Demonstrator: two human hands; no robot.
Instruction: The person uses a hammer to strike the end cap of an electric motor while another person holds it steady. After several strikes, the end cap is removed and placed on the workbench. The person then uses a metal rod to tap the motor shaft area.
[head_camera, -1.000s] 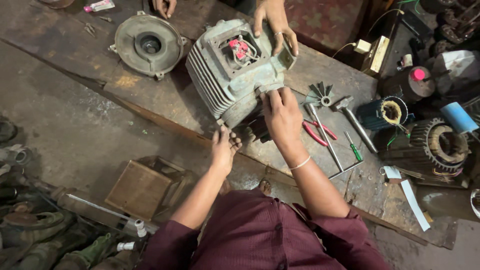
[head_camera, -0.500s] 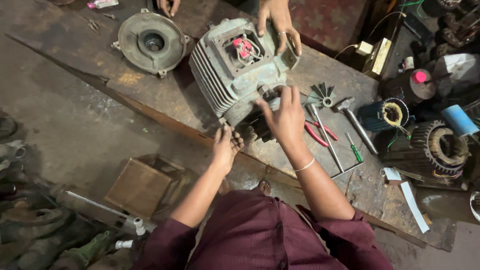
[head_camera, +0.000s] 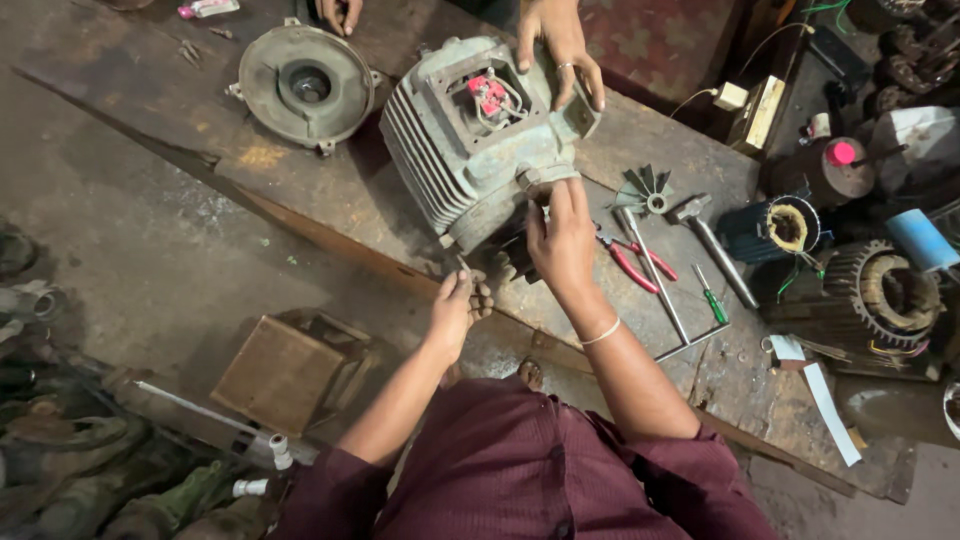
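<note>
Grey-green finned cast-metal motor housing, tilted on worn wooden desk: right hand fingers curled against its near end, left hand fingers bunched just below.

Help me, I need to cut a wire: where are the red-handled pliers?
In the head view, the red-handled pliers lie on the workbench just right of the right hand, beside a long metal rod.
</note>
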